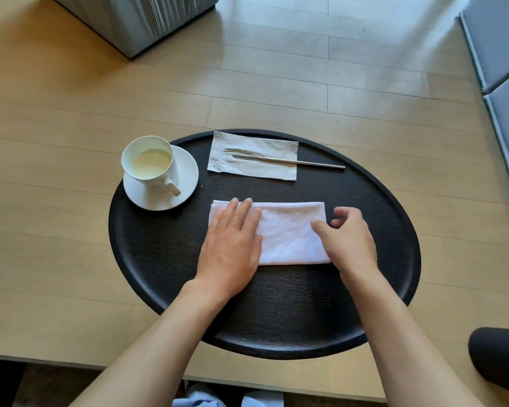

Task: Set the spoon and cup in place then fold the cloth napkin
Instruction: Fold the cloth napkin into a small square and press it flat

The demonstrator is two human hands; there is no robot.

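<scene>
- Desk: I look down on a round black top with a raised rim, dark wood grain showing; it stands on a pale plank floor.
- Cloth napkin: a white cloth, folded into a flat rectangle with its long side running left to right, lies near the middle of the desk, slightly creased.
- Left hand: it lies palm down on the left part of the cloth napkin, fingers straight and close together, pointing to the far side; the grip is flat and spread, clasping nothing.
- Right hand: it sits at the right end of the cloth napkin, fingers curled and thumb pointing left over the cloth; the grip is narrow, and I cannot tell whether the fingertips pinch the cloth's right edge or only touch it.
- Cup: a white cup with pale liquid inside stands upright on a white saucer at the far left of the desk, handle turned toward the near right; the saucer's left edge reaches past the rim of the desk.
- Spoon: a slim metal utensil lies across a grey paper napkin at the far side of the desk; its handle runs right, past the paper's edge, onto the bare desk. Its bowl end is too blurred for me to make out.
- Surroundings: a grey upholstered piece stands at the far left on the floor, and grey cushions lie at the far right.
</scene>
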